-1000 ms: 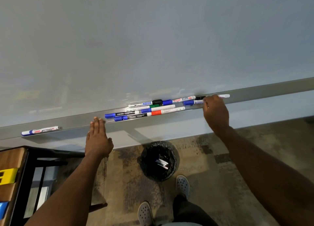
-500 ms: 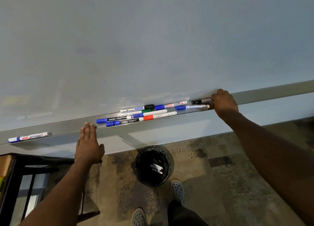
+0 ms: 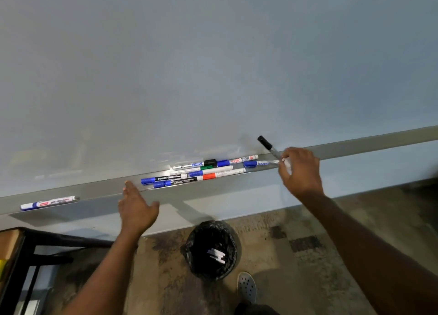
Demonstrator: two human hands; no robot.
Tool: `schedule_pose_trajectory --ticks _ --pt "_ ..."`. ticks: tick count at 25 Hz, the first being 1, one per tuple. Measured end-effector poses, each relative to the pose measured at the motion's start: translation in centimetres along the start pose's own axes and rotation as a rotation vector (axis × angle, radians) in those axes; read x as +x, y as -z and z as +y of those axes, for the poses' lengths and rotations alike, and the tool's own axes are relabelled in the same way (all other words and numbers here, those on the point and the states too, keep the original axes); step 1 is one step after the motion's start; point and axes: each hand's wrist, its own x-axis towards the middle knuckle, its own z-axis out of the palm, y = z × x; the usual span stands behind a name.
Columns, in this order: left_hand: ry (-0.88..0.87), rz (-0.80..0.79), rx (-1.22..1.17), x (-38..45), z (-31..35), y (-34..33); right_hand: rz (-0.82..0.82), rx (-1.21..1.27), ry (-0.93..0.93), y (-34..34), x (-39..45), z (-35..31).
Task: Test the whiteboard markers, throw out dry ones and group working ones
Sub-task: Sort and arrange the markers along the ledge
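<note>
My right hand grips a black-capped marker, lifted off the tray with its cap tilted up and left against the whiteboard. Several markers with blue, green, red and black caps lie bunched on the metal tray, just left of that hand. One blue-capped marker lies alone at the tray's far left. My left hand hovers open, fingers apart, just below the tray's front edge, left of the bunch.
A black-lined bin with several white markers inside stands on the patterned carpet below the tray. A dark-framed table sits at the lower left. My shoe is beside the bin.
My right hand has picked the black-capped marker up from the right end of the tray and raised it. My left hand has come off the tray edge and spread slightly.
</note>
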Motion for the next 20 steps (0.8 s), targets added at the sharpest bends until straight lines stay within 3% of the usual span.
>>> schedule_pose_trajectory --ticks 2,5,7,11,13,15,20 --pt "-0.084 0.05 -0.239 -2.3 3.5 0.3 -0.103 0.265 -0.022 0.3 -2.4 -4.3" --pt "-0.107 -0.243 -0.897 -5.4 9.2 2.5 -0.296 0.634 -0.036 0.6 -5.0 -9.9" --pt "-0.08 -0.359 -1.173 -6.0 10.9 3.7 -0.391 0.719 -0.03 0.9 -6.0 -12.7" --pt "0.033 -0.372 -1.464 -6.4 10.1 5.7 -0.477 0.964 -0.15 1.6 -7.4 -15.9" --pt "0.079 -0.411 -1.582 -6.8 10.1 6.3 -0.537 1.405 -0.311 2.2 -7.8 -17.2" --pt "0.113 -0.423 -1.644 -7.6 10.9 6.6 -0.523 1.72 -0.35 2.5 -7.7 -18.8" --pt "0.192 -0.45 -1.768 -8.3 13.2 9.1 -0.264 1.611 -0.181 3.2 -6.2 -22.6"
